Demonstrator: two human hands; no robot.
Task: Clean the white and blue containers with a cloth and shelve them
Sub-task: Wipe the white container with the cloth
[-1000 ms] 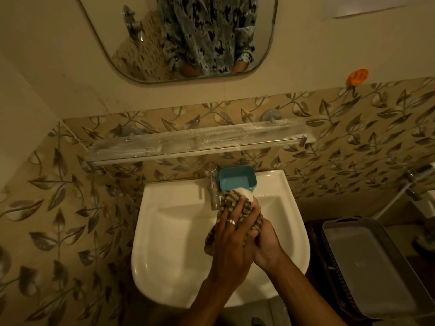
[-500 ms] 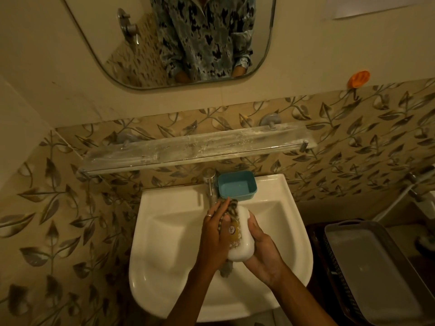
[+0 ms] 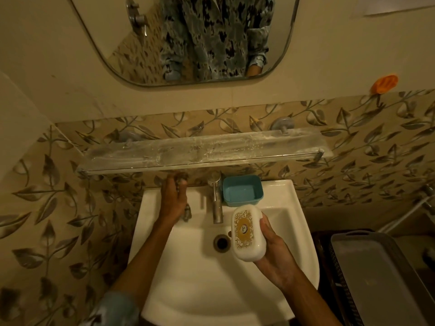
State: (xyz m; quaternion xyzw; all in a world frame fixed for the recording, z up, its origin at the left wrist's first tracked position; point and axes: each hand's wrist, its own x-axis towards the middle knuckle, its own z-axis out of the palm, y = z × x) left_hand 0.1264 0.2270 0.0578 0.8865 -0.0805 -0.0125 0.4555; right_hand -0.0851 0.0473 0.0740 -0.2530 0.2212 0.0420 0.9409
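Note:
My right hand grips the white container, a rounded box with a gold pattern on its lid, above the right side of the white sink. My left hand rests on the sink's back left rim, closed around the bunched checked cloth, which shows at the fingertips and under the palm. The blue container, an open tub, stands on the sink's back rim just right of the tap. The glass shelf runs along the wall above the sink.
A mirror hangs above the shelf. An orange hook is stuck on the wall at upper right. A grey tray on a dark basket stands to the right of the sink. The drain lies below the tap.
My hands have come apart. The left hand carried the cloth off the white container to the sink's back left rim. The right hand still holds the container, now uncovered.

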